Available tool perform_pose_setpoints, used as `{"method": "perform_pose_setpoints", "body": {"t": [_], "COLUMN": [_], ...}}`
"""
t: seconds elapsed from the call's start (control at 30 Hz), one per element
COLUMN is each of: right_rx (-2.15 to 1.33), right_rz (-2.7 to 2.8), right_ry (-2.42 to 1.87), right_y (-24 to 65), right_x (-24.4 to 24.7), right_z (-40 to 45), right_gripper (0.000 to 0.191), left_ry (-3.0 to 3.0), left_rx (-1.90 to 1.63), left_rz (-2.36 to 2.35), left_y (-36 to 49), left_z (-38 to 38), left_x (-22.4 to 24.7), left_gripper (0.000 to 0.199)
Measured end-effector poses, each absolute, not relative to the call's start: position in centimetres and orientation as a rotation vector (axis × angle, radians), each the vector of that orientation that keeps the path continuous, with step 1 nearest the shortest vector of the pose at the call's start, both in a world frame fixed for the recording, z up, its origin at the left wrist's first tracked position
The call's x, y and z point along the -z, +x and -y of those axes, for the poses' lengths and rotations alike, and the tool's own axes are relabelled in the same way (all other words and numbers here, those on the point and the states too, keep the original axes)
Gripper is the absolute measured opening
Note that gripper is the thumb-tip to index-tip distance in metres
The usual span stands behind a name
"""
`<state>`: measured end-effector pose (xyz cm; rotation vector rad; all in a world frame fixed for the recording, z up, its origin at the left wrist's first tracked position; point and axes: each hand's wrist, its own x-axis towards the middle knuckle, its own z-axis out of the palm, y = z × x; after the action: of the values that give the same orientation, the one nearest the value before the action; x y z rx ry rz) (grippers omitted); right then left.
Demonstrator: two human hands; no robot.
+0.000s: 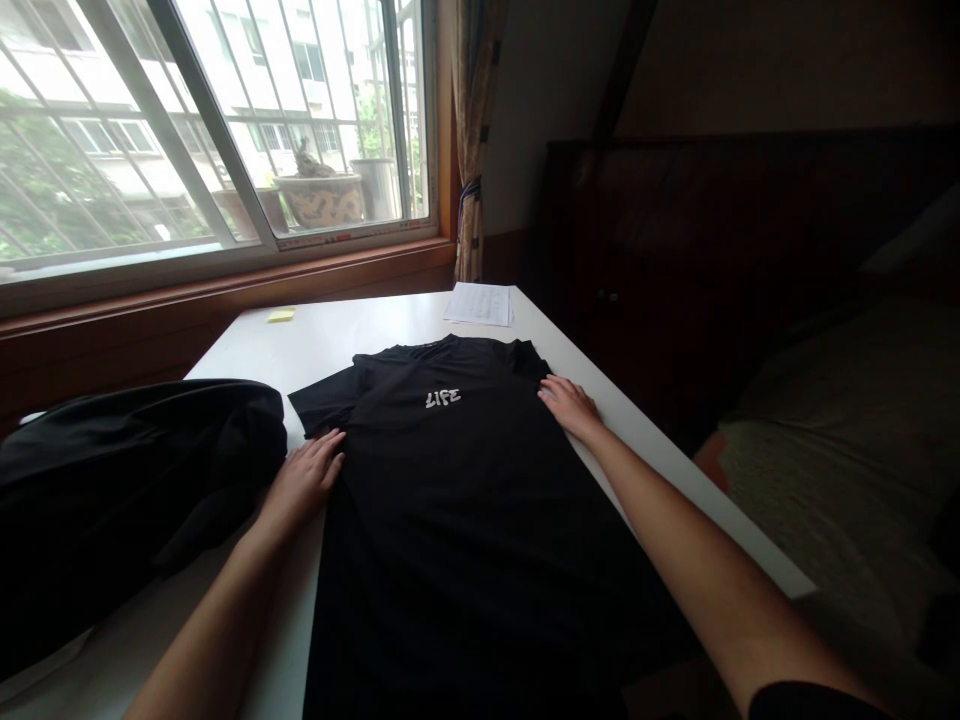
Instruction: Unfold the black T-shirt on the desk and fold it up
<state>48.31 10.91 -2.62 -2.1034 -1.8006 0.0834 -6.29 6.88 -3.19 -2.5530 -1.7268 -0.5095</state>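
Note:
A black T-shirt (450, 520) with a small pale print on its chest lies spread over the white table, its collar toward the far side. My left hand (309, 472) rests on the shirt's left edge just below the sleeve, fingers stretched out flat. On the opposite edge, by the other sleeve, my right hand (570, 404) lies with its fingers extended on the fabric. Neither hand is closed around the cloth. The shirt's bottom hem runs into the dark near side, where its outline is hard to make out.
A heap of black cloth (142, 470) covers the table's left side. Papers (480, 304) and yellow sticky notes (281, 314) lie at the far end of the white table (360, 312). Beyond stand a barred window and a tied curtain (469, 200). A bed-like surface (840, 470) is at right.

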Motion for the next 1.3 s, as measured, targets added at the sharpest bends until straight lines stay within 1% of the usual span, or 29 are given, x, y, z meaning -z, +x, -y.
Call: {"method": "perform_pose_setpoints", "body": {"t": [0.2,0.53,0.8,0.93,1.13,1.23,1.3], "right_rx": [-0.059,-0.048,-0.027,-0.018,-0.021,-0.025,-0.032], "right_rz": [1.79,1.776,1.721,1.712,1.758,1.784,1.805], "right_ry": [-2.109,-2.08,-2.117,-2.118,-2.037,-1.991,-1.961], "right_y": [48.6,49.8,49.5,49.3,49.5,49.7,49.9], "right_x": [2.6,2.2,2.1,1.8,1.5,1.6,1.8], "right_z": [-11.9,-13.5,-14.4,-14.8,-14.8,-14.9,-15.0], "right_gripper": [0.05,0.038,0.038,0.034,0.026,0.024,0.023], "left_ry": [-2.523,-2.464,-2.491,-2.475,-2.463,-2.545,-2.723], "left_rx": [0.481,0.29,0.234,0.258,0.439,0.577,0.623], "left_rz": [1.797,1.873,1.925,1.919,1.714,1.509,1.345], "left_y": [-6.1,-4.9,-4.7,-4.6,-4.1,-1.7,1.0], "left_z": [-6.7,-5.7,-5.9,-6.0,-5.7,-4.4,-2.7], "left_x": [2.9,2.5,2.1,2.2,1.6,-0.5,-2.3], "left_gripper": [0.049,0.052,0.053,0.052,0.044,0.036,0.03]}}
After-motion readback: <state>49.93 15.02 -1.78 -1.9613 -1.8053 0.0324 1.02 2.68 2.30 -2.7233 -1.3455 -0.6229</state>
